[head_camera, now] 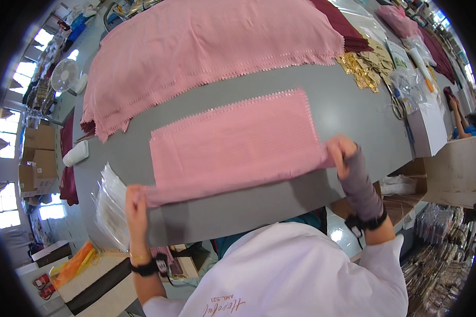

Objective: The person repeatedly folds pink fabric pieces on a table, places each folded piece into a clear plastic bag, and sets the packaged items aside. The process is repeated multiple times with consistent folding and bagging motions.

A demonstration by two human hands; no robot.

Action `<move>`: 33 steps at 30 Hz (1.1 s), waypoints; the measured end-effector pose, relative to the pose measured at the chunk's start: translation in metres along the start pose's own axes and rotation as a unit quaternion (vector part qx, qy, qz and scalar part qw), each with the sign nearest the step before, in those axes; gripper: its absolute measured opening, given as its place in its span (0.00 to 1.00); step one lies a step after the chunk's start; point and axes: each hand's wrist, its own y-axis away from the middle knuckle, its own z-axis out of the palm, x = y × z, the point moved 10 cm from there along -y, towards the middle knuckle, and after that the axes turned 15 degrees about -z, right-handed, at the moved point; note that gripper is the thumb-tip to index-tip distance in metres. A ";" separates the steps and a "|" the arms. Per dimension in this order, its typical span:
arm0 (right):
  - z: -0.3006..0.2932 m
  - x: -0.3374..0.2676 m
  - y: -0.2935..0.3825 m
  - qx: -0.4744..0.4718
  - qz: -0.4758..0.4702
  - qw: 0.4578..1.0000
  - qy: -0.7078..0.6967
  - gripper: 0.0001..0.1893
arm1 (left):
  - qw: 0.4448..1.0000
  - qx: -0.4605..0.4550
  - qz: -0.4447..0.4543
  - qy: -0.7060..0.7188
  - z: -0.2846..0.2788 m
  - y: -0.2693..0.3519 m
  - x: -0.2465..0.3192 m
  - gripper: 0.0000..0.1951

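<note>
A pink cloth (234, 138) with a scalloped, beaded-looking trim lies folded into a long rectangle on the grey table (222, 226). Its near corners are pinched one in each hand. My left hand (136, 202) grips the near left corner, beside a fan of clear plastic bags (113, 208). At the near right corner my right hand (341, 152), in a grey sleeve from wrist to knuckles, holds the edge. Between the hands the near edge is stretched and slightly blurred, close above the tabletop. Most of the cloth rests flat.
A large pile of pink cloth (214, 43) covers the table's far side. Right of it lie dark red cloth (341, 27), gold pieces (361, 73), tan tags (377, 57), scissors (398, 107) and a white box (428, 128). A white roll (76, 153) sits at the left edge. Another person's arm (458, 113) shows far right.
</note>
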 end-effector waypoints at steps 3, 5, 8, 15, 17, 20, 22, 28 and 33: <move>0.033 0.062 -0.046 0.016 0.090 0.995 -0.027 0.08 | 0.998 0.041 0.049 0.013 0.020 -0.086 0.018 0.11; 0.057 0.095 -0.078 0.002 0.114 0.993 0.004 0.13 | 0.996 0.018 -0.020 -0.081 0.042 -0.141 0.009 0.14; 0.091 0.128 -0.105 -0.089 0.159 0.973 0.138 0.15 | 0.976 0.019 -0.025 -0.217 0.070 -0.177 0.002 0.14; 0.069 0.107 -0.076 -0.064 0.065 0.973 0.214 0.24 | 0.907 0.160 0.201 -0.333 0.062 -0.114 0.028 0.19; 0.089 0.102 -0.065 -0.147 0.047 0.966 0.210 0.24 | 0.920 0.090 0.089 -0.370 0.077 -0.116 0.012 0.20; 0.096 0.102 -0.059 -0.149 0.079 0.970 0.175 0.24 | 0.965 0.036 0.056 -0.254 0.108 -0.113 0.036 0.18; 0.100 0.106 -0.057 -0.166 0.119 0.966 0.161 0.23 | 0.971 0.032 0.127 -0.199 0.143 -0.096 0.073 0.17; 0.097 0.111 -0.045 -0.133 0.156 0.977 0.062 0.22 | 0.978 -0.116 0.052 -0.164 0.232 -0.072 0.084 0.20; 0.115 0.125 -0.045 -0.004 0.237 0.933 -0.269 0.25 | 0.978 0.028 0.127 -0.164 0.200 -0.069 0.083 0.26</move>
